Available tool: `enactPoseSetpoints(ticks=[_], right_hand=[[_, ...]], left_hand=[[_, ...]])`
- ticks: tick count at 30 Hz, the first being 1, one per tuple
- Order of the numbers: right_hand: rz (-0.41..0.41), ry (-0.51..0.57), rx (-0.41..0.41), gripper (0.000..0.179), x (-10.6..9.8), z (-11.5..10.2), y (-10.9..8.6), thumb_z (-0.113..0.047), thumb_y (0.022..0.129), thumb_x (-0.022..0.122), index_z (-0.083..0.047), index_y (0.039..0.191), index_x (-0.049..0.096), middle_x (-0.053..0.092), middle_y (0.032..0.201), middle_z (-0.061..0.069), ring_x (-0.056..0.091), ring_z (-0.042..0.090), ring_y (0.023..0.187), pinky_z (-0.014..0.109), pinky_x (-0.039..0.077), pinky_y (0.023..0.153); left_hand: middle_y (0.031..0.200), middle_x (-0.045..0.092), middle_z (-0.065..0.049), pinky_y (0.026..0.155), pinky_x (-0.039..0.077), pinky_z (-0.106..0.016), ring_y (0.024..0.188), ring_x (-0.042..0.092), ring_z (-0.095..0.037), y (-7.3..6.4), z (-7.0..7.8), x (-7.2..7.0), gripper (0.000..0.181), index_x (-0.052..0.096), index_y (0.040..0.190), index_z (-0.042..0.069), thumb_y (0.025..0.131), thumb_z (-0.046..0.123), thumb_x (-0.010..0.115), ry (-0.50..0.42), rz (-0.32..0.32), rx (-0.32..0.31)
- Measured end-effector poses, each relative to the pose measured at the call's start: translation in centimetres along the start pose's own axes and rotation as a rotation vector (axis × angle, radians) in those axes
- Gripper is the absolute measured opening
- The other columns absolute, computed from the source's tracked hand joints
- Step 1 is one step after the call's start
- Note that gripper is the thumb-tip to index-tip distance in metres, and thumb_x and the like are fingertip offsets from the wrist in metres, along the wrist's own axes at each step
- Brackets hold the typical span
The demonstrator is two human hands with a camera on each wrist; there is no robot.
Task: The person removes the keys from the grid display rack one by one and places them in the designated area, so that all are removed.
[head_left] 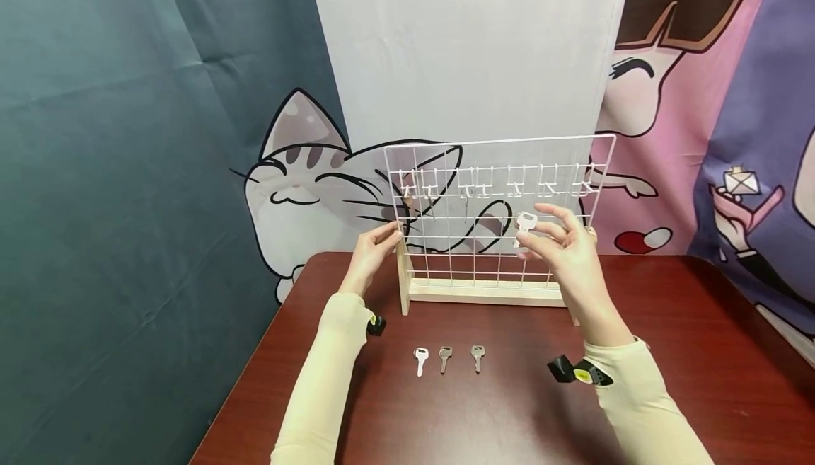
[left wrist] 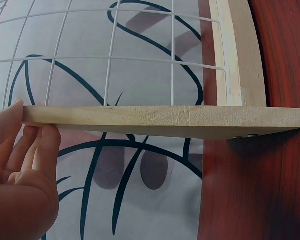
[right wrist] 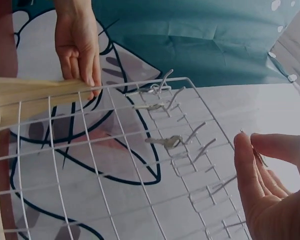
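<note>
A white wire grid rack [head_left: 503,141] with a wooden base [head_left: 484,292] stands on the table. My left hand [head_left: 368,256] pinches the top end of its left wooden upright [left wrist: 140,117] between thumb and fingers. In front of the grid's right half, below the hooks [head_left: 516,188], my right hand [head_left: 569,253] holds a silver key [head_left: 526,221] between thumb and fingers. The right wrist view shows that key [right wrist: 260,158] nearly edge-on. Keys hang from hooks at the rack's left side, among them one key [right wrist: 170,141] and another key [right wrist: 154,106].
On the reddish-brown table [head_left: 496,422], a left key [head_left: 421,361], a middle key [head_left: 445,359] and a right key [head_left: 477,357] lie in a row before the rack. Behind stands a printed cloth backdrop [head_left: 471,40] with a cartoon cat [head_left: 299,203].
</note>
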State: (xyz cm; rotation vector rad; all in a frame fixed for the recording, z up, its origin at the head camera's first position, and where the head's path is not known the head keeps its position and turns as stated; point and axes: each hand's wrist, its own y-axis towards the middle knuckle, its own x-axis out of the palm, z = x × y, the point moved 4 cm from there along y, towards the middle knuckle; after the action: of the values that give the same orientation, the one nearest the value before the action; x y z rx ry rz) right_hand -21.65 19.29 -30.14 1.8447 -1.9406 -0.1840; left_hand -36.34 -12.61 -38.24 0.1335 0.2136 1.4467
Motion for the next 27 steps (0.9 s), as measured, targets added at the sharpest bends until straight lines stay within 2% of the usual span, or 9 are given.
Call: enactPoseSetpoints(ticks=[4,8,10,17,23,27], right_hand=[[-0.015,-0.133,0.021,0.050,-0.9,-0.1,-0.6,-0.006,0.091,0.076,-0.010,0.138,0.059,0.066,0.103,0.005,0.074,0.014,0.075,0.030,0.061,0.074],[-0.007,-0.264,0.037,0.048,-2.0,-0.2,-1.1,-0.015,0.091,0.077,-0.014,0.137,0.063,0.065,0.113,0.004,0.075,0.015,0.075,0.025,0.060,0.079],[0.001,-0.274,0.039,0.047,-2.4,-0.1,-1.2,-0.015,0.091,0.077,-0.014,0.136,0.065,0.064,0.113,0.003,0.075,0.014,0.075,0.025,0.059,0.079],[0.002,-0.222,0.030,0.043,-3.6,0.4,-1.4,-0.008,0.093,0.074,-0.007,0.135,0.065,0.069,0.091,0.001,0.075,0.014,0.076,0.026,0.060,0.074],[-0.023,-0.385,0.066,0.046,-4.5,1.1,-2.1,-0.016,0.096,0.072,-0.005,0.139,0.061,0.071,0.096,-0.004,0.075,0.011,0.080,0.019,0.058,0.077],[-0.049,-0.490,0.097,0.047,-5.0,1.9,-2.4,-0.019,0.097,0.071,-0.003,0.140,0.059,0.071,0.100,-0.007,0.075,0.009,0.081,0.018,0.058,0.077]], left_hand=[[0.138,0.058,-0.022,0.099,0.052,-0.032,0.118,0.063,-0.020,-0.2,-0.1,0.0,0.043,0.056,0.140,-0.003,0.100,0.010,0.065,-0.003,-0.002,-0.008],[0.138,0.059,-0.022,0.099,0.052,-0.031,0.117,0.063,-0.019,-0.3,-0.1,0.1,0.044,0.057,0.140,-0.002,0.100,0.012,0.066,-0.008,-0.006,-0.006],[0.138,0.059,-0.022,0.099,0.052,-0.032,0.117,0.063,-0.020,-0.2,0.0,0.1,0.042,0.059,0.139,-0.001,0.099,0.012,0.066,-0.009,-0.004,-0.003],[0.136,0.061,-0.020,0.098,0.053,-0.031,0.117,0.063,-0.022,0.0,0.3,-0.2,0.042,0.060,0.138,0.002,0.099,0.015,0.067,-0.001,0.002,-0.007],[0.139,0.058,-0.021,0.104,0.049,-0.039,0.124,0.059,-0.030,0.0,0.2,-0.2,0.042,0.057,0.140,-0.001,0.100,0.010,0.063,-0.027,-0.020,-0.014],[0.136,0.061,-0.020,0.103,0.051,-0.039,0.118,0.063,-0.023,0.0,0.1,-0.2,0.042,0.058,0.139,-0.001,0.100,0.011,0.065,-0.024,-0.011,-0.003]])
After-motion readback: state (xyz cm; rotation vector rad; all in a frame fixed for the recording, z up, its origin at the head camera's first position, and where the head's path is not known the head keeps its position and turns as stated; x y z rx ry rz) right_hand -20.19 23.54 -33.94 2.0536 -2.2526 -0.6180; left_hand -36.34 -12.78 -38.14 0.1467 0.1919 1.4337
